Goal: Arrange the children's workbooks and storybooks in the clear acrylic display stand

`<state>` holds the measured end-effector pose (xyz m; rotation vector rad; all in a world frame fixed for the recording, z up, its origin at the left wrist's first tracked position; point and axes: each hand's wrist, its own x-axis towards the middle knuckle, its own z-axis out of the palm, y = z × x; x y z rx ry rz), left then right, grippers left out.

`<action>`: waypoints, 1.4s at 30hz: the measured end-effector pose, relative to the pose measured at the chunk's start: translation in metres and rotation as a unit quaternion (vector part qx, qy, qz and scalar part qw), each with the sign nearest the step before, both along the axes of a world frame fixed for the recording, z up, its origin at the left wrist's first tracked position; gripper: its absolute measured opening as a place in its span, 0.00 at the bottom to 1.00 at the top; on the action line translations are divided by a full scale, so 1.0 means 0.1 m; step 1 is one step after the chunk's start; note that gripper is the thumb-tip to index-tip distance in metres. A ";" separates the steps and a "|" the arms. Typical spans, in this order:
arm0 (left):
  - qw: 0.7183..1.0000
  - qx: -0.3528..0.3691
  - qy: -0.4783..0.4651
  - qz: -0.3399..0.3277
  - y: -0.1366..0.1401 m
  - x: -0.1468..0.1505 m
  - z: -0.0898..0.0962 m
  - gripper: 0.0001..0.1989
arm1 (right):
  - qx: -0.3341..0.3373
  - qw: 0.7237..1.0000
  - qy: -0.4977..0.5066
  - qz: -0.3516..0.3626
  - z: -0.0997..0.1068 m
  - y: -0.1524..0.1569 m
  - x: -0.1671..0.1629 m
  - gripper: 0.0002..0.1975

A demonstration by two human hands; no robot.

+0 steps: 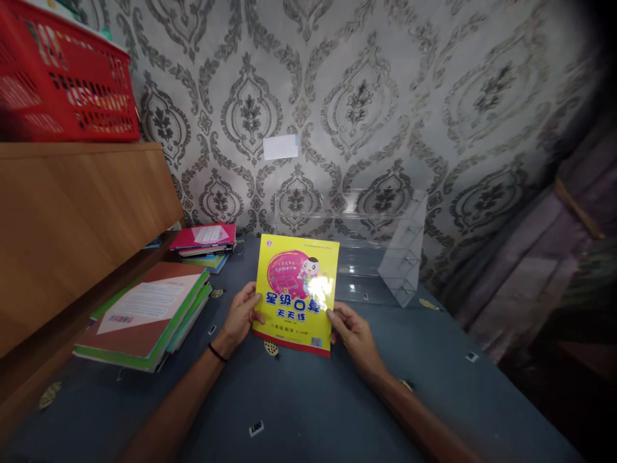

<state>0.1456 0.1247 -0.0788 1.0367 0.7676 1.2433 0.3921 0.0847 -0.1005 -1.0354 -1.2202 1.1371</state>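
A yellow workbook (pixel 289 331) with a pink oval, a cartoon child and blue Chinese lettering is held up, cover towards me, above the table. My left hand (pixel 241 315) grips its left edge, thumb in front and fingers partly behind; a black band circles that wrist. On the opposite side my right hand (pixel 354 331) pinches the right edge near the lower half. Behind the workbook stands a clear acrylic rack (pixel 402 257) with several tiers, partly hidden by the cover. Glare whitens part of the cartoon.
To the left lies a stack of books (pixel 149 315), with a smaller pile (pixel 207 238) behind it. A red plastic basket (pixel 91 83) sits on a wooden cabinet (pixel 87 225). Patterned wallpaper backs the blue-grey table (pixel 299 411); a pale curtain (pixel 535 270) hangs at right.
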 end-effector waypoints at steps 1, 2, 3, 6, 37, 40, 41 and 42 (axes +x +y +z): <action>1.000 -0.002 0.003 -0.003 0.00 0.00 0.00 0.27 | 0.000 1.000 -0.004 -0.001 0.01 0.00 0.00 0.24; 1.000 -0.003 0.006 -0.005 -0.01 0.00 0.01 0.27 | 0.001 1.000 -0.009 -0.001 0.01 -0.01 0.00 0.24; 1.000 -0.003 0.009 -0.006 -0.01 -0.01 0.01 0.27 | 0.001 1.000 -0.012 -0.002 0.01 -0.01 -0.01 0.24; 1.000 0.000 0.011 -0.006 -0.02 -0.01 0.02 0.26 | 0.004 1.000 -0.019 -0.004 0.02 -0.02 -0.01 0.24; 1.000 0.007 0.008 0.001 -0.02 0.09 0.09 0.24 | 0.006 1.000 -0.013 -0.015 0.09 0.03 -0.01 0.28; 1.000 0.025 0.017 0.003 0.05 0.15 0.15 0.25 | 0.022 0.999 -0.017 -0.022 0.14 0.09 0.03 0.28; 0.999 0.031 0.019 0.003 0.08 0.17 0.17 0.25 | 0.028 0.999 -0.019 -0.023 0.16 0.11 0.05 0.27; 0.999 0.036 0.021 0.000 0.11 0.18 0.20 0.25 | 0.034 0.999 -0.023 -0.023 0.19 0.13 0.07 0.27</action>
